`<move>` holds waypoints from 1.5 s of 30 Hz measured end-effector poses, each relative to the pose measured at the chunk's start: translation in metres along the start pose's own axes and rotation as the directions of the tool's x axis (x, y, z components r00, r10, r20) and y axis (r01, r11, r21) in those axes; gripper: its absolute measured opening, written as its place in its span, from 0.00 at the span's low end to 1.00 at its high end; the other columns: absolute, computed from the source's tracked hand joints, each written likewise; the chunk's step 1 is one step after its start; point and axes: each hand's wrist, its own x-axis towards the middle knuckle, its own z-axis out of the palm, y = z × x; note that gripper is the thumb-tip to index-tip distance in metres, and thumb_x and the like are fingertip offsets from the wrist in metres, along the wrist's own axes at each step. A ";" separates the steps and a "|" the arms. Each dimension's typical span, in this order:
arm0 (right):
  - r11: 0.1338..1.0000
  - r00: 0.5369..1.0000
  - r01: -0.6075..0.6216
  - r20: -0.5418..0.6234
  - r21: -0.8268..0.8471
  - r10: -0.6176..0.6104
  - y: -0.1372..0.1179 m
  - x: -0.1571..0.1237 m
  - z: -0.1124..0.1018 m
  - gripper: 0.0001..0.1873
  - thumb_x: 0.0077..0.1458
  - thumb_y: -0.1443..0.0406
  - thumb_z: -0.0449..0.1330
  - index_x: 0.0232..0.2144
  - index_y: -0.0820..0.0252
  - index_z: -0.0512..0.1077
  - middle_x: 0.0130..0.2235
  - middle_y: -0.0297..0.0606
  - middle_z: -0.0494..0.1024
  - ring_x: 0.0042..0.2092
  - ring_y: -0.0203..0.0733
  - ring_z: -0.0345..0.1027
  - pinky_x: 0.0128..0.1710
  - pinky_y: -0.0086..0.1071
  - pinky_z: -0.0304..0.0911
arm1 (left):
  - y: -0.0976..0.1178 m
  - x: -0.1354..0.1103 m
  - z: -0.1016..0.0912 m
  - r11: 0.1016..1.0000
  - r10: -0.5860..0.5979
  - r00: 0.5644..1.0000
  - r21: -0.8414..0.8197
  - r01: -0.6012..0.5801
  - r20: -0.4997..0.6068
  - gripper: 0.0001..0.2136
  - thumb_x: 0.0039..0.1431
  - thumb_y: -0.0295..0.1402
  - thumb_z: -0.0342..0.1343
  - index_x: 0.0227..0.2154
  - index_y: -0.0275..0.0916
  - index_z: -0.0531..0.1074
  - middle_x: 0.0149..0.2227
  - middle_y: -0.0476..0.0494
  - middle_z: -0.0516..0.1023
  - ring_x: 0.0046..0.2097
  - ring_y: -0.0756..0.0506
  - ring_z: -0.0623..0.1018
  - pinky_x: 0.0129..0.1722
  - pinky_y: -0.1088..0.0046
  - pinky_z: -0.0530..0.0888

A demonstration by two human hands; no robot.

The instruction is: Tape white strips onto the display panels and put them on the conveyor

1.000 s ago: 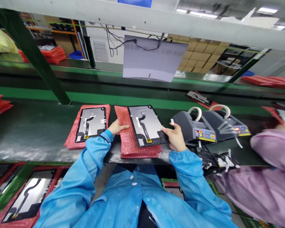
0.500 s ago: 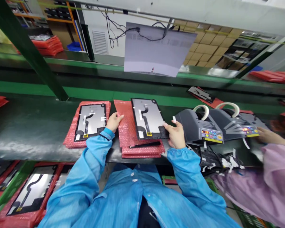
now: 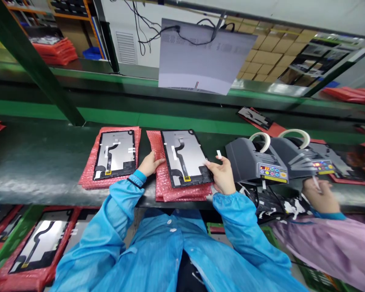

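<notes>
A tablet screen panel [image 3: 188, 156], silver-backed with a black frame and a dark ribbon cable, lies slightly askew over red bubble-wrap bags [image 3: 182, 194]. My right hand [image 3: 222, 174] grips the panel's right edge, and a small white strip of tape [image 3: 219, 154] sticks up from a fingertip of that hand. On the other side, my left hand [image 3: 151, 163] pinches the left edge of the red bubble wrap near the panel. A similar panel [image 3: 118, 150] with white tape pieces rests on a bubble-wrap stack to the left.
Two grey tape dispensers [image 3: 255, 160] stand on the right, each with a tape roll. Beside them, a co-worker's hand [image 3: 320, 194] holds a tape strip. A monitor [image 3: 203, 56] hangs ahead. More wrapped panels [image 3: 42, 239] sit below the bench at left.
The panel has come down and toward me over the bags, covering the dark strip there. My left hand has shifted slightly right. The co-worker's hand has drawn back from the dispenser.
</notes>
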 end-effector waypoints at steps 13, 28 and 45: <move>0.988 0.999 -0.003 0.041 -0.156 0.009 0.021 -0.006 -0.003 0.37 0.32 0.51 0.69 0.39 0.52 0.51 0.19 0.21 0.72 0.21 0.37 0.68 0.28 0.32 0.65 | -0.003 0.005 -0.010 0.963 0.189 0.974 0.171 -0.209 0.127 0.21 0.57 0.38 0.52 0.51 0.32 0.65 0.47 0.35 0.75 0.52 0.38 0.73 0.56 0.61 0.66; 0.723 0.849 0.310 0.521 -0.618 0.082 -0.028 0.050 0.020 0.20 0.51 0.47 0.54 0.27 0.58 0.64 0.21 0.31 0.67 0.23 0.35 0.60 0.25 0.29 0.57 | 0.030 0.016 -0.003 0.358 0.536 0.672 0.584 -0.729 0.510 0.17 0.61 0.45 0.50 0.48 0.44 0.74 0.56 0.40 0.70 0.59 0.36 0.62 0.60 0.46 0.53; 0.154 0.786 0.507 0.529 -0.848 0.320 -0.005 0.079 0.087 0.12 0.59 0.63 0.52 0.33 0.62 0.73 0.30 0.37 0.76 0.30 0.36 0.65 0.30 0.28 0.54 | 0.019 0.028 0.001 0.387 0.402 0.684 0.564 -0.729 0.609 0.30 0.56 0.58 0.48 0.57 0.49 0.66 0.63 0.40 0.62 0.63 0.30 0.56 0.60 0.33 0.40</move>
